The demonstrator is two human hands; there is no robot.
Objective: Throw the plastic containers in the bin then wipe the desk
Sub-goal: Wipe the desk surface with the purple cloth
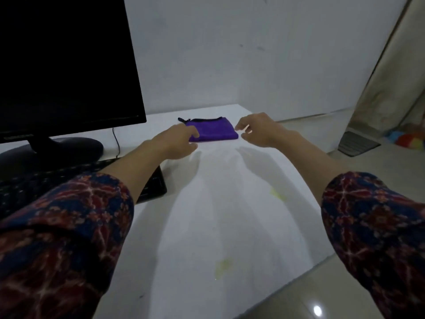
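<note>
A folded purple cloth [213,131] lies near the far edge of the white desk [230,226]. My left hand [177,142] reaches to the cloth's left end, fingertips at or just touching it, holding nothing. My right hand [259,130] hovers at the cloth's right end, fingers apart and curled, empty. Two yellowish stains mark the desk, one stain [277,194] on the right and another stain [223,265] nearer me. No plastic containers or bin are in view.
A black monitor [64,65] on its stand [57,153] fills the left, with a black keyboard [147,187] in front under my left arm. The desk's right edge drops to a tiled floor [345,284]. A curtain [395,77] and colourful items [407,138] are at far right.
</note>
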